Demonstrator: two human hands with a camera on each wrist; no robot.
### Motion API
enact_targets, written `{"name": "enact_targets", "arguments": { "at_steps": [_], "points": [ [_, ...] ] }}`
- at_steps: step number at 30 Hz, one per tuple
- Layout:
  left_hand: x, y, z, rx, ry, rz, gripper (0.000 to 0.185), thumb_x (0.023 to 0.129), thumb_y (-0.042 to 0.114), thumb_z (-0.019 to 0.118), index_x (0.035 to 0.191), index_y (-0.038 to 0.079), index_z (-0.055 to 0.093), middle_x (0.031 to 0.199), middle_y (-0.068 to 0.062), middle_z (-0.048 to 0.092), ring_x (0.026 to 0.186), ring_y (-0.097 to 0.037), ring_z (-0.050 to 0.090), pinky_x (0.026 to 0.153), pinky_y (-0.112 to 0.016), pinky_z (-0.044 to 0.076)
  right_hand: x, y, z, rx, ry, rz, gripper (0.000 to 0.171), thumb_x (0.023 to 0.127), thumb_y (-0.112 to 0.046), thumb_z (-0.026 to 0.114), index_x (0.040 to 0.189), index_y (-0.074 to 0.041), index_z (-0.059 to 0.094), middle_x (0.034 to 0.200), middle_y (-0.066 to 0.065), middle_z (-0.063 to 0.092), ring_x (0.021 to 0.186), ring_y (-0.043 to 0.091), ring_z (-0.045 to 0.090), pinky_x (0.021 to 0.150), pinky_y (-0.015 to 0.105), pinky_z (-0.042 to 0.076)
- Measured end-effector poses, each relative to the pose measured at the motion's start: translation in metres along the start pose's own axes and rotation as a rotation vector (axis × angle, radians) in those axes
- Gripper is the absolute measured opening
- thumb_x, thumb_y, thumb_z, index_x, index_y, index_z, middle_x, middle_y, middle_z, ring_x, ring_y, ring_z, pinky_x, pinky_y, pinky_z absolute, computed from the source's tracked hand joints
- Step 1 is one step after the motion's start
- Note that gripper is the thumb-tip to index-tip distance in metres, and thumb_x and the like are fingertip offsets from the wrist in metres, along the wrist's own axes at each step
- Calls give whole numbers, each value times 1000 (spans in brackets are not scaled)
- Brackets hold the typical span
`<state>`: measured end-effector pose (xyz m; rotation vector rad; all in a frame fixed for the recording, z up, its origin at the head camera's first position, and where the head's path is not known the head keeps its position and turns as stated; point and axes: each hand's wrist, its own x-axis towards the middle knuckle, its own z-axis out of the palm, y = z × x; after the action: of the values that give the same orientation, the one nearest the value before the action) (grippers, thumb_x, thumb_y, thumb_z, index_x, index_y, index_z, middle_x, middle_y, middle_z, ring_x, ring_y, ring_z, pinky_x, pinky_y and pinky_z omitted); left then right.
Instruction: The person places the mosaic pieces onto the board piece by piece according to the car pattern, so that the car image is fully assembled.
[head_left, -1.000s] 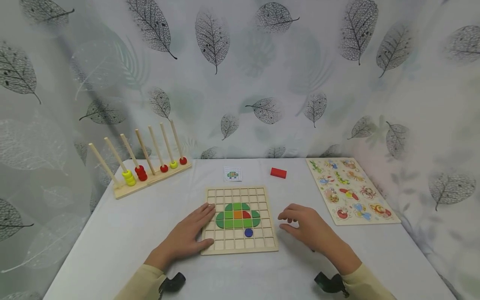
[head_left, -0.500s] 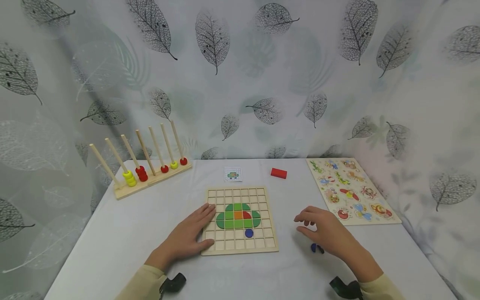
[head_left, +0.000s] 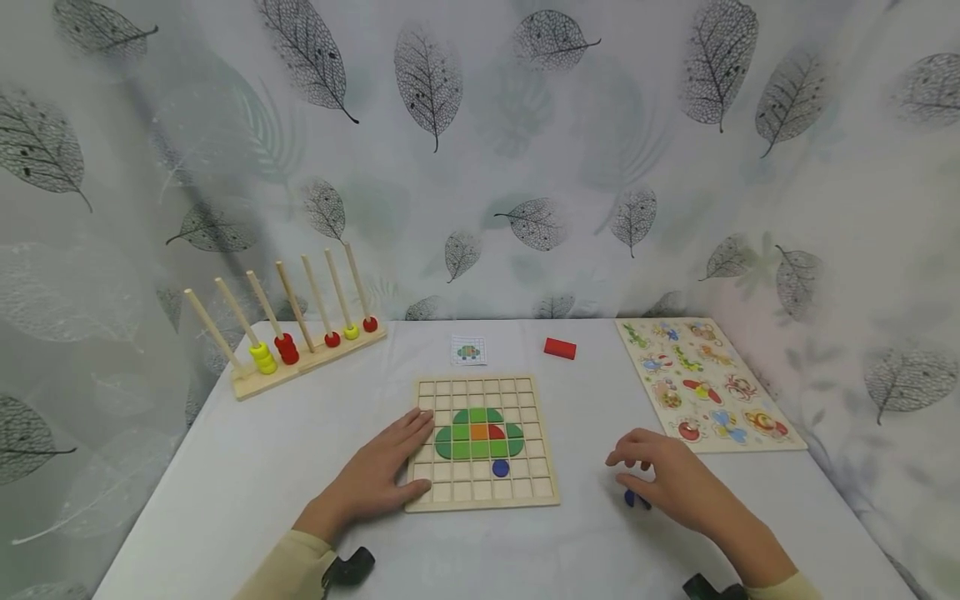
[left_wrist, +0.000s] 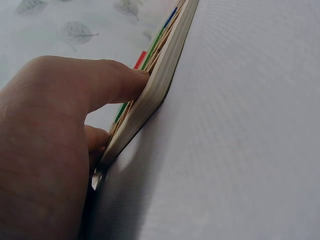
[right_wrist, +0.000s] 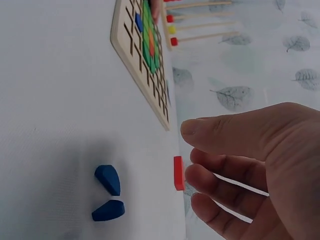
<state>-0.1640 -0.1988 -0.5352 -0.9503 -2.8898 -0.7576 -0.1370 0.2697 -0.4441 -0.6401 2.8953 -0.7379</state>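
Observation:
My left hand (head_left: 367, 471) rests along the left side of a wooden grid board (head_left: 487, 505), its fingers extended over the edge and its thumb (left_wrist: 122, 82) on the near left corner. Green, orange and red tiles form a rounded shape on the grid (head_left: 470, 448), with a blue disc (head_left: 500, 468) just below. Right of the board, my right hand (head_left: 667, 475) hovers with loosely bent fingers and holds nothing. Partly hidden beneath it in the head view, two small blue pieces with curved sides (right_wrist: 108, 179) lie on the white tabletop.
A small pattern card (head_left: 468, 351) and a red block (head_left: 560, 348) lie beyond the board. At back left stands a wooden peg rack (head_left: 258, 385) with red and yellow beads. An animal picture board (head_left: 712, 392) lies at the right, beyond my right hand.
My right hand has moved right, away from the grid board and over the blue pieces, which have come into sight. The left hand has stayed on the board.

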Motion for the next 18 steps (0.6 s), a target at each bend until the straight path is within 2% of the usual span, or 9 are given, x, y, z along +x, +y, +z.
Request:
{"name": "enact_targets", "arguments": {
  "at_steps": [5, 10, 18],
  "points": [
    [0, 2, -2, -2, -3, 0, 88, 99, 55, 66, 169, 8, 39, 177, 0, 30, 165, -23, 19, 127, -54, 30, -4, 4, -1, -10, -52, 57, 19, 92, -15, 87, 101, -30, 82, 111, -15, 69, 100, 11, 64, 82, 35, 61],
    [0, 1, 0, 1, -1, 2, 89, 99, 56, 64, 169, 8, 39, 177, 0, 30, 165, -23, 19, 128, -53, 29, -4, 8, 5, 15, -116, 131, 22, 91, -11, 87, 98, -31, 81, 112, -13, 70, 109, 18, 67, 92, 45, 61],
    [1, 0, 0, 5, 2, 6, 88, 99, 56, 65, 169, 8, 39, 177, -1, 30, 165, -23, 19, 128, -53, 29, -9, 20, 19, 5, -144, 101, 23, 88, -13, 89, 98, -32, 81, 108, -17, 68, 107, 15, 68, 93, 45, 60]
  ]
}}
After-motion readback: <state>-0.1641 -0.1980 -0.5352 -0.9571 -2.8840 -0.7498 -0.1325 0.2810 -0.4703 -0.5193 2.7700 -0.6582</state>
